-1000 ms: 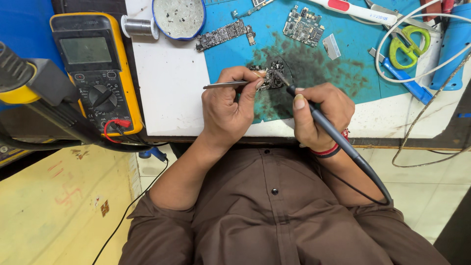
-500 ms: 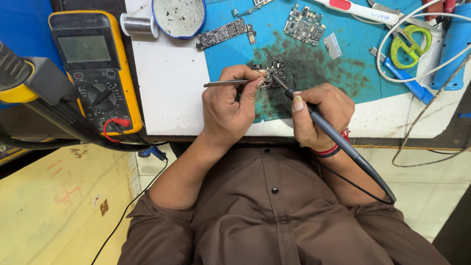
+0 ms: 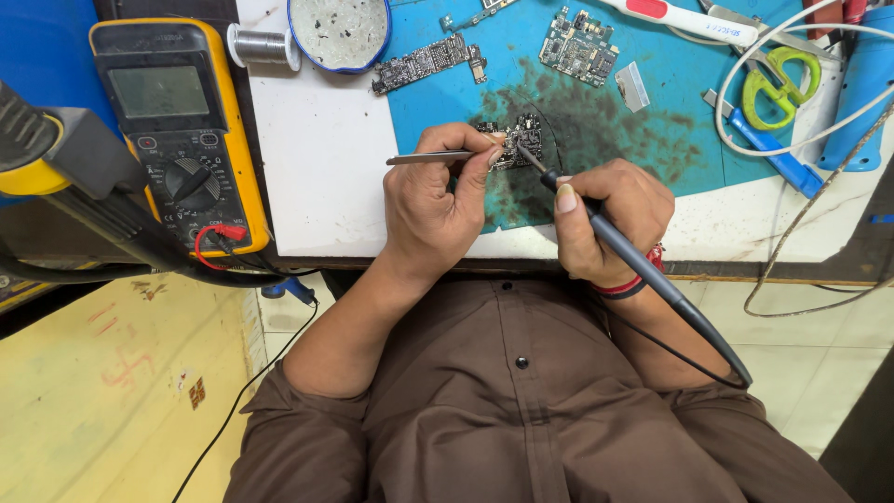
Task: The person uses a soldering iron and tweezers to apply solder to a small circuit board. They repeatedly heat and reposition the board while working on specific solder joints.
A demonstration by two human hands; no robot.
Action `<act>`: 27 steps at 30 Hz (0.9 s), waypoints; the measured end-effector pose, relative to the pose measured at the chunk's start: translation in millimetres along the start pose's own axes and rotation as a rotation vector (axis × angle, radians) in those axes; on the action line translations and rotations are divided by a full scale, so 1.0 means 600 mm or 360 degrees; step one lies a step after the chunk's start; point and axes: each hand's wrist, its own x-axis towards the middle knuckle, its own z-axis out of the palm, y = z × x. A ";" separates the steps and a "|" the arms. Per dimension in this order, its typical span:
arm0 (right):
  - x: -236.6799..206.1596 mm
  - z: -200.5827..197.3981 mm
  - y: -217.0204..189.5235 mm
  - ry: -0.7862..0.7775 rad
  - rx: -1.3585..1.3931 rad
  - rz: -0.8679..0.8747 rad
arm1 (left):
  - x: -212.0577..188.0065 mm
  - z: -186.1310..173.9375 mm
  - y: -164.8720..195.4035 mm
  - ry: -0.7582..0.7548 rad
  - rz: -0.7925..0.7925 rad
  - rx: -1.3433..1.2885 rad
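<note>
Near the desk's front edge little has changed: left hand still pinches tweezers, right hand grips the iron on the board.

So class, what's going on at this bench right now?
A person is working on a small circuit board lying on a blue mat. The left hand holds tweezers at the board; the right hand holds a soldering iron with its tip touching the board. A yellow multimeter sits beside the left hand.
</note>
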 end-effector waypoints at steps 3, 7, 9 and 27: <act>-0.001 0.001 0.000 0.0007 -0.0014 0.0020 | 0.000 0.000 0.000 0.0001 -0.0006 0.0004; 0.000 0.001 0.001 0.0015 -0.0006 0.0014 | 0.001 0.001 0.001 0.0000 -0.0018 -0.0013; 0.001 0.000 0.000 0.0011 0.0008 0.0014 | 0.001 0.000 0.001 0.0003 -0.0011 0.0005; 0.007 0.006 -0.005 0.0031 0.0003 0.0022 | 0.001 0.000 0.002 0.0015 -0.0031 0.0015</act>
